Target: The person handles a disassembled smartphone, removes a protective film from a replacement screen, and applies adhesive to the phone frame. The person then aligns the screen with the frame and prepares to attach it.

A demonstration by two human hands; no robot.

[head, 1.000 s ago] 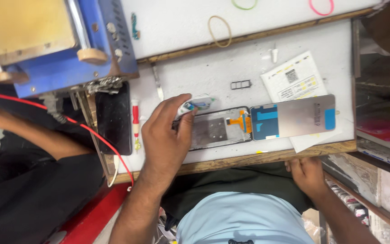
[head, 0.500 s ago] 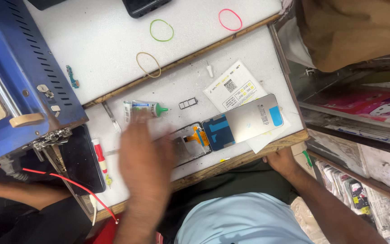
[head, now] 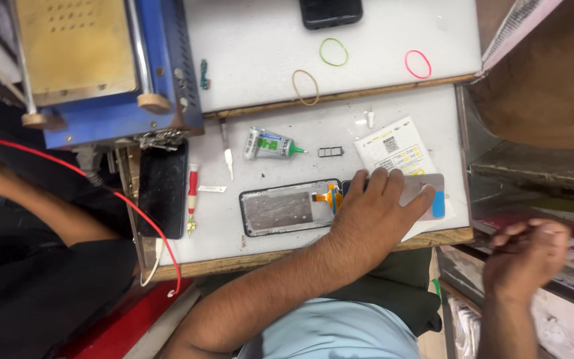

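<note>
My left hand (head: 380, 213) reaches across the white work mat (head: 267, 113) and lies on a grey display panel (head: 426, 186) with a blue tab, fingers spread over it. An orange flex cable (head: 329, 197) joins the panel to an open phone frame (head: 287, 209) just left of the hand. A green-and-white glue tube (head: 270, 144) lies above the frame. My right hand (head: 526, 256) hangs off the table's right edge beside the shelves, fingers curled, with nothing seen in it.
A blue machine with a metal plate (head: 101, 66) fills the top left. Nearby lie a black phone (head: 162, 189), a red-handled tool (head: 192, 193), a blade tool (head: 227, 149), a small tray (head: 330, 151), a leaflet (head: 393, 146) and rubber bands (head: 305, 86). Another person's arm (head: 41, 206) is at left.
My left hand has moved right, from the phone frame onto the grey display panel. The glue tube now lies free on the mat. My right hand left the table edge.
</note>
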